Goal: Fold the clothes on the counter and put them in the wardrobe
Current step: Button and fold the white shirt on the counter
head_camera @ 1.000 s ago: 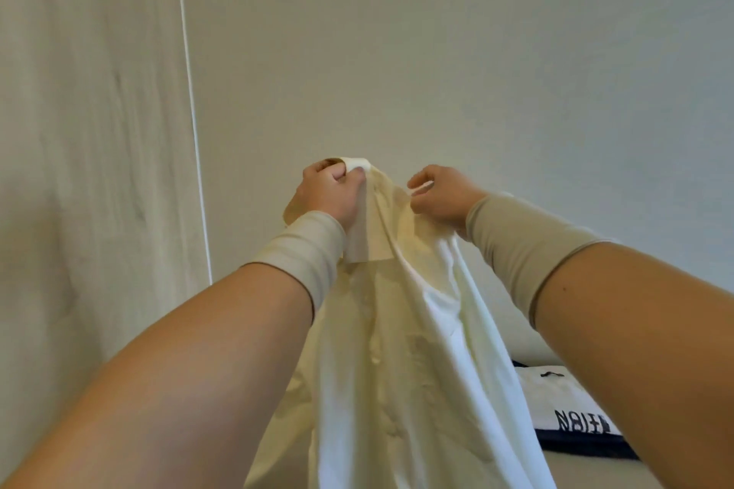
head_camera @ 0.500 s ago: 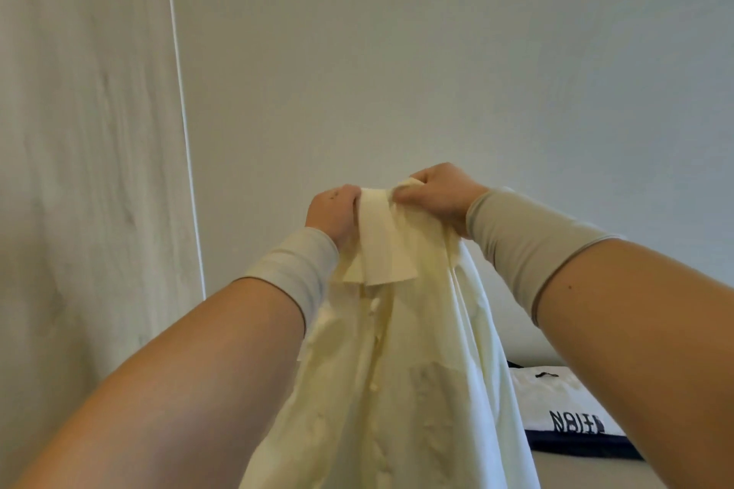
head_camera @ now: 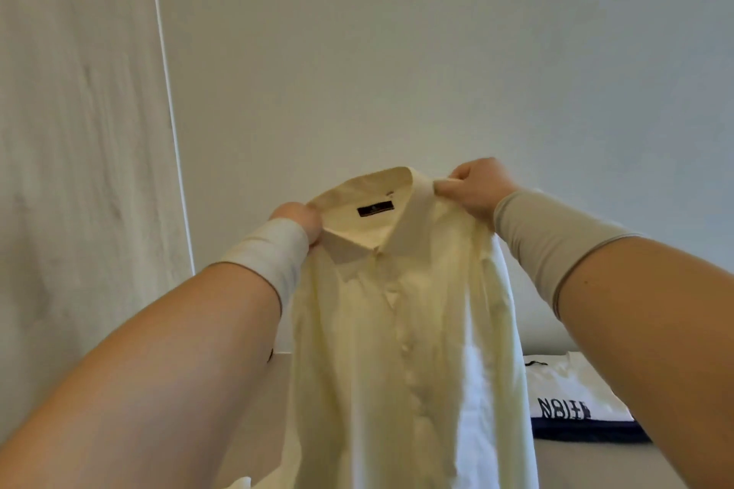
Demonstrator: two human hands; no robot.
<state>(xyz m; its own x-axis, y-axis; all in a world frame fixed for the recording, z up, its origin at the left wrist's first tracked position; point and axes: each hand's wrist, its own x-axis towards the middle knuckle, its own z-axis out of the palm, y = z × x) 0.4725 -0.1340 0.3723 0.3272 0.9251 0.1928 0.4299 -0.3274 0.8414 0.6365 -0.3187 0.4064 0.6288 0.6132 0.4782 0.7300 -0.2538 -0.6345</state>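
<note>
A pale yellow button-up shirt (head_camera: 401, 337) hangs in the air in front of me, collar up and spread open, with a black label showing inside the neck. My left hand (head_camera: 300, 220) grips the shirt at the left side of the collar. My right hand (head_camera: 474, 187) pinches the right side of the collar by the shoulder. The buttoned front faces me and its lower part drops out of view at the bottom.
A folded white and navy garment (head_camera: 572, 405) with dark lettering lies on the counter (head_camera: 595, 464) at the lower right. A pale wood-grain panel (head_camera: 79, 151) stands at the left. A plain light wall fills the background.
My hands have moved apart from a bunched grip and spread the collar open. The shirt now hangs wider with its front toward me.
</note>
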